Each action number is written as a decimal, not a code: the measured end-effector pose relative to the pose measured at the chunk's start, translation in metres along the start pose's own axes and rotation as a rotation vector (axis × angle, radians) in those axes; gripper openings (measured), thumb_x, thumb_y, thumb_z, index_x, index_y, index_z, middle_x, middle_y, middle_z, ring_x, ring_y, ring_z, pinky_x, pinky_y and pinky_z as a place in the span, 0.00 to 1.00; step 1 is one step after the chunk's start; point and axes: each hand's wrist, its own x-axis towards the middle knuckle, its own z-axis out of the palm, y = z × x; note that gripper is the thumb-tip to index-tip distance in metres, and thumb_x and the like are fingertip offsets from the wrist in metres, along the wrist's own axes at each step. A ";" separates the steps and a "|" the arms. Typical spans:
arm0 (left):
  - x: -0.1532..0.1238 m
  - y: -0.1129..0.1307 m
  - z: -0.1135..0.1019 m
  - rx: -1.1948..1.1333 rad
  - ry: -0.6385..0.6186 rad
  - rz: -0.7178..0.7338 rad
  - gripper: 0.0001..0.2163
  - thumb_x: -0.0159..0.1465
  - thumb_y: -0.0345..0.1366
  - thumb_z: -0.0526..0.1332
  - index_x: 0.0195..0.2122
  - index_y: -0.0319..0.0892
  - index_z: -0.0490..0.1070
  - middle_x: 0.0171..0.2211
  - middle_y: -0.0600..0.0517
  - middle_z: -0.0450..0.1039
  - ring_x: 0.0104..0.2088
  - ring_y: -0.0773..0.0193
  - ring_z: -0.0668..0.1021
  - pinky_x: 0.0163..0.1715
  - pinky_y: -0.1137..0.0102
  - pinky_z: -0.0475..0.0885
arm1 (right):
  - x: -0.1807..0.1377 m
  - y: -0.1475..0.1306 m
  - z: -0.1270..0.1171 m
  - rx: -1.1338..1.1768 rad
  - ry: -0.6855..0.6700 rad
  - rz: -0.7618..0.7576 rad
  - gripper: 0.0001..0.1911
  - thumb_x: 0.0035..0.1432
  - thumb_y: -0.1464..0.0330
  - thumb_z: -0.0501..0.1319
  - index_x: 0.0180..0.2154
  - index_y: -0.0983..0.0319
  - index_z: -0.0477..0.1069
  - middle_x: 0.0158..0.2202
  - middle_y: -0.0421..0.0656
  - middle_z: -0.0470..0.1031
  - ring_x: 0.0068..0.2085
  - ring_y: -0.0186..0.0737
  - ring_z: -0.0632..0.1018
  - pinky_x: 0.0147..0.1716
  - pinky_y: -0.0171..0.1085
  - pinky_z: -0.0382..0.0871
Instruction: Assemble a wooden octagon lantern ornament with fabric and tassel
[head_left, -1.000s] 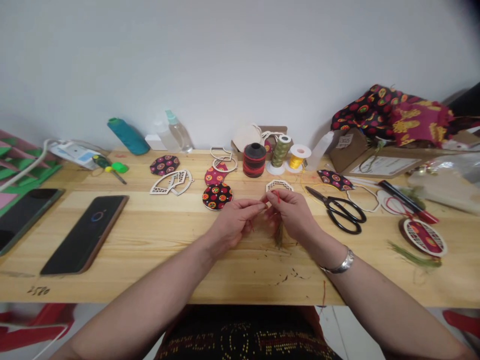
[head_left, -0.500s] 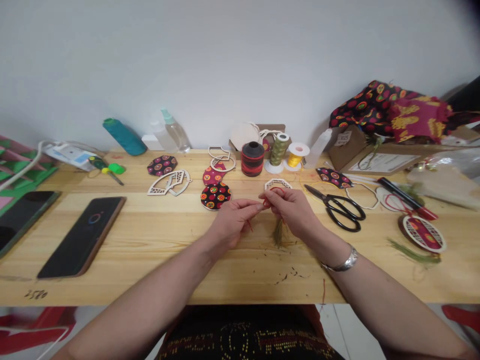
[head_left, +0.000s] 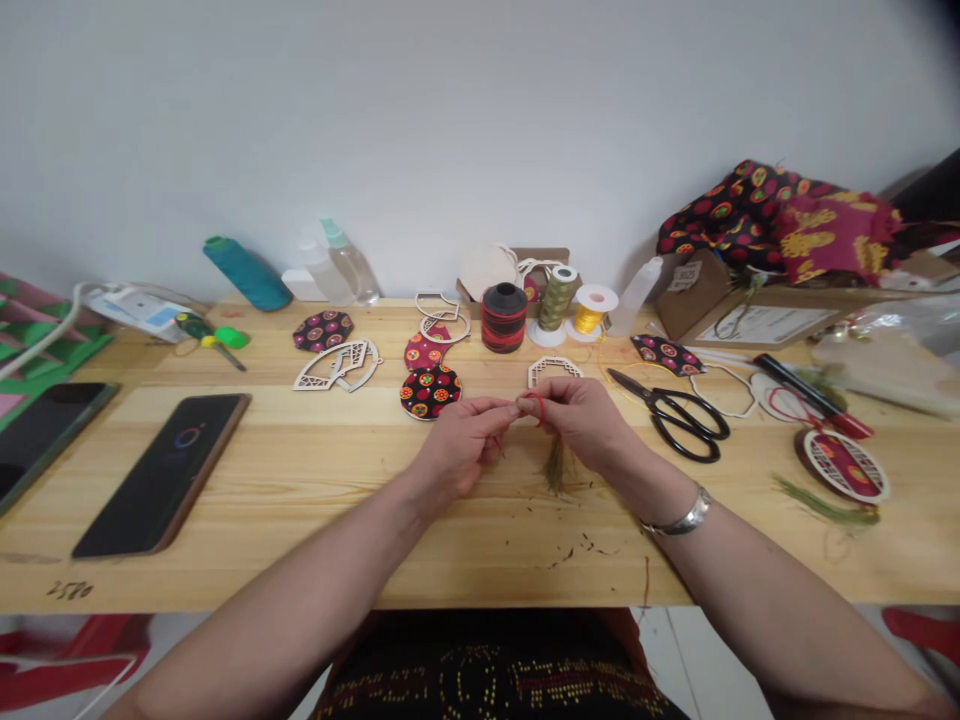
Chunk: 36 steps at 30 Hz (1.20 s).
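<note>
My left hand and my right hand meet over the middle of the wooden table, fingertips pinched together on a thin red thread. An olive-green tassel hangs down from my right hand and brushes the tabletop. Just behind the hands lies a pale wooden cut-out frame. A round dark patterned fabric disc lies to the left of my fingers. Black scissors lie to the right of my right hand.
Thread spools stand at the back centre. A phone and a tablet lie on the left. A fan-shaped wooden cut-out, a teal bottle, a cardboard box with patterned fabric and a finished round ornament are around.
The hands have stayed together on the red thread; the right hand's fingers shifted slightly left and the thread loop is drawn a little smaller.
</note>
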 end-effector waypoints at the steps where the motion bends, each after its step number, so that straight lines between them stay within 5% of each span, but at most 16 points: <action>1: 0.000 0.000 0.000 -0.013 -0.005 -0.008 0.12 0.44 0.38 0.71 0.25 0.35 0.76 0.14 0.61 0.53 0.14 0.79 0.54 0.14 0.77 0.44 | 0.000 0.000 0.000 -0.022 0.004 -0.011 0.15 0.38 0.59 0.69 0.22 0.63 0.71 0.19 0.36 0.67 0.20 0.27 0.61 0.20 0.32 0.53; 16: 0.001 0.006 -0.001 0.230 0.067 0.077 0.09 0.51 0.39 0.67 0.28 0.38 0.79 0.28 0.48 0.77 0.15 0.78 0.58 0.14 0.75 0.47 | 0.007 0.002 -0.012 -0.318 0.085 -0.221 0.09 0.49 0.67 0.61 0.21 0.63 0.68 0.22 0.38 0.69 0.26 0.32 0.67 0.29 0.35 0.60; 19: -0.002 0.008 0.000 0.277 0.139 0.158 0.06 0.51 0.37 0.67 0.27 0.40 0.79 0.40 0.46 0.77 0.20 0.75 0.67 0.17 0.76 0.52 | 0.006 0.001 -0.012 -0.363 0.108 -0.243 0.09 0.50 0.67 0.60 0.21 0.63 0.68 0.22 0.38 0.70 0.26 0.33 0.68 0.29 0.35 0.60; 22: -0.004 0.008 0.001 0.322 0.085 0.227 0.04 0.51 0.35 0.67 0.23 0.40 0.78 0.50 0.45 0.73 0.30 0.68 0.74 0.20 0.75 0.57 | 0.005 0.000 -0.011 -0.378 0.121 -0.250 0.10 0.51 0.66 0.60 0.21 0.63 0.69 0.21 0.38 0.70 0.25 0.32 0.67 0.28 0.34 0.59; 25: -0.004 0.005 0.001 0.390 -0.036 0.234 0.07 0.51 0.36 0.67 0.20 0.39 0.77 0.44 0.43 0.76 0.35 0.63 0.76 0.24 0.74 0.62 | 0.004 -0.001 -0.010 -0.277 0.098 -0.193 0.11 0.50 0.64 0.61 0.21 0.63 0.69 0.19 0.38 0.68 0.22 0.30 0.63 0.24 0.33 0.57; 30: -0.003 -0.002 0.001 0.548 -0.026 0.231 0.07 0.53 0.38 0.65 0.26 0.40 0.78 0.22 0.53 0.73 0.22 0.69 0.69 0.24 0.73 0.62 | 0.000 -0.005 -0.005 0.006 0.037 -0.056 0.14 0.45 0.59 0.64 0.23 0.63 0.67 0.20 0.39 0.72 0.19 0.27 0.58 0.18 0.31 0.49; 36: -0.003 -0.005 -0.001 0.734 -0.046 0.346 0.08 0.54 0.38 0.63 0.27 0.40 0.77 0.21 0.56 0.70 0.24 0.69 0.68 0.26 0.73 0.62 | -0.003 -0.008 -0.002 0.178 -0.016 0.033 0.16 0.43 0.58 0.66 0.23 0.63 0.64 0.22 0.40 0.74 0.16 0.24 0.57 0.16 0.30 0.45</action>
